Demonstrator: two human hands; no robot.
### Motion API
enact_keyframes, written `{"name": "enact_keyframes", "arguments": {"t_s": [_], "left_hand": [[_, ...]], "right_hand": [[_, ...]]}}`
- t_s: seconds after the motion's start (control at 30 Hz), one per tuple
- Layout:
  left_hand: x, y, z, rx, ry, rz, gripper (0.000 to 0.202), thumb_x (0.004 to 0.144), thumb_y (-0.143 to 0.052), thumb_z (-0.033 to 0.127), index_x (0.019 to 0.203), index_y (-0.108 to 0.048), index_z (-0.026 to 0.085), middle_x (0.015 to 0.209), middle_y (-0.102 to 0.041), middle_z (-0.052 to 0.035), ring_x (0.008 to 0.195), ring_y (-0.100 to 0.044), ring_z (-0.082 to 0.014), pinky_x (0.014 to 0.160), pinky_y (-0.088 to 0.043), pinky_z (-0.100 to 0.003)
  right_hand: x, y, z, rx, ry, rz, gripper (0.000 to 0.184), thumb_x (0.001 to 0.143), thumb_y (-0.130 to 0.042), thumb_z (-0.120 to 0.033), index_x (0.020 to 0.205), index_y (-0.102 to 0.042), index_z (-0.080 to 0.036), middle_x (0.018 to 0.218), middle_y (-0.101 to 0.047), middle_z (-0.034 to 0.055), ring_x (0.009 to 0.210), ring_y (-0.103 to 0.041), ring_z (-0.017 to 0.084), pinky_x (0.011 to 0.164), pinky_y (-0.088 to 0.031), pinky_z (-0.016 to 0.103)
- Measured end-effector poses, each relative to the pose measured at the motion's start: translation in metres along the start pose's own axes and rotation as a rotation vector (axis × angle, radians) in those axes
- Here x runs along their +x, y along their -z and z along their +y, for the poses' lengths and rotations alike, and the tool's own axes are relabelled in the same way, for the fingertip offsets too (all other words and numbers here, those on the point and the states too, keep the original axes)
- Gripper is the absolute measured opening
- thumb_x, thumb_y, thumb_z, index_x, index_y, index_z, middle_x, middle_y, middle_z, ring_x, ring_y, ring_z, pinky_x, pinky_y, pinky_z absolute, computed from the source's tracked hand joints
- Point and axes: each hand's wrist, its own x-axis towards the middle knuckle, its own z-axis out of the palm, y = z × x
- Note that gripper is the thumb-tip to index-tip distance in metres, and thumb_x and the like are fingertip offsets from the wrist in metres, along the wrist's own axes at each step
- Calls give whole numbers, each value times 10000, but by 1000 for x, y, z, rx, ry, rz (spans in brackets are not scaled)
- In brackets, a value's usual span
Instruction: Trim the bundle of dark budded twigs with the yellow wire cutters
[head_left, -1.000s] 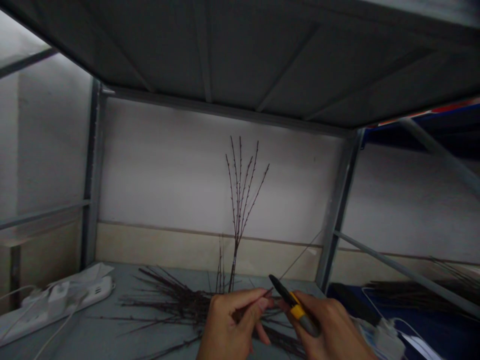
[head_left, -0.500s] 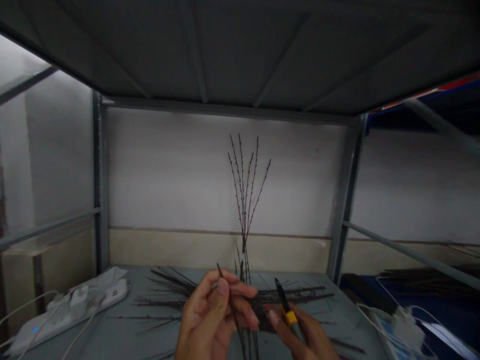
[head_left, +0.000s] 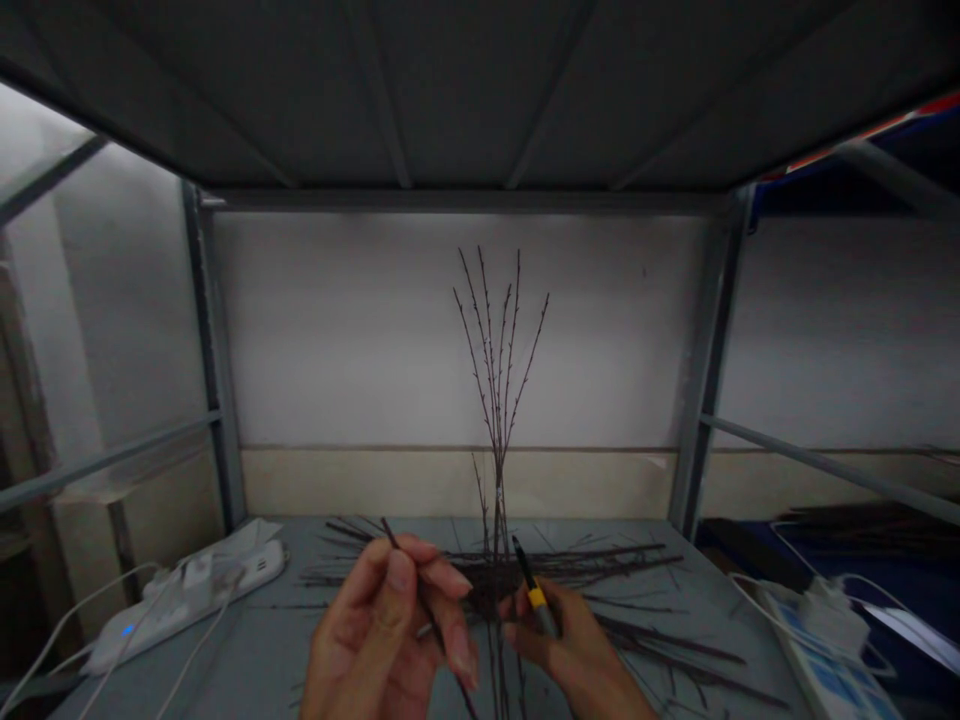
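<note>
My left hand (head_left: 382, 635) pinches a thin dark twig (head_left: 433, 622) between thumb and forefinger, its short end pointing up and the rest slanting down to the right. The other fingers are loosely curled. In my right hand (head_left: 570, 640) is a knife (head_left: 535, 597) with a black blade, a yellow collar and a grey handle, blade tilted up and left. Between the hands and behind them stands an upright bunch of budded branches (head_left: 498, 460), narrow low down and fanned at the top. Its lower stems run down between my hands.
More cut branches (head_left: 615, 562) lie across the grey shelf (head_left: 225, 640). A white power strip (head_left: 187, 600) with cables sits at left. On the right are another plugged white strip (head_left: 832, 650) and cables. Metal posts (head_left: 219, 400) and an upper shelf (head_left: 465, 90) frame the space.
My left hand has shifted left with the twig. My right hand and the knife have moved slightly left and up. The view has moved a little.
</note>
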Motion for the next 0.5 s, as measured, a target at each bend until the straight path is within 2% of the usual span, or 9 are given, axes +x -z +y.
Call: {"name": "enact_keyframes", "arguments": {"t_s": [0.07, 0.13, 0.27, 0.4, 0.5], "left_hand": [[6, 1, -6, 74, -56, 52, 253, 764, -835, 401, 875, -755, 188, 776, -766, -31, 508, -620, -105, 439, -513, -198], [14, 9, -15, 191, -122, 89, 299, 762, -836, 404, 933, -737, 181, 815, -759, -41, 542, -597, -95, 451, -488, -181], [36, 41, -30, 448, -159, 142, 389, 756, -833, 417, 1037, -701, 182, 864, -725, -27, 605, -594, -98, 513, -486, -191], [49, 68, -34, 585, -144, 165, 316, 753, -829, 417, 905, -710, 167, 809, -696, -16, 788, -634, -146, 663, -511, -208], [45, 71, -32, 600, -100, 105, 286, 785, -799, 419, 821, -648, 179, 900, -732, -53, 896, -677, -198, 763, -554, -275]], "right_hand": [[-1, -8, -5, 53, 24, -32, 167, 649, -671, -309, 783, -640, -214, 875, -725, 48, 905, -667, 274, 815, -509, 356], [-3, -15, -12, 93, 33, -32, 170, 659, -658, -315, 797, -627, -219, 885, -719, 40, 903, -659, 258, 804, -501, 340], [-10, -26, -23, 113, 44, -19, 178, 675, -684, -300, 824, -633, -215, 922, -727, 42, 883, -638, 242, 802, -476, 336], [-19, -32, -32, 210, 90, -61, 199, 718, -723, -363, 790, -604, -220, 866, -709, 31, 811, -611, 220, 733, -453, 319], [-26, -33, -43, 264, 107, -101, 242, 759, -743, -409, 786, -586, -226, 822, -694, 11, 764, -590, 195, 709, -445, 300]]}}
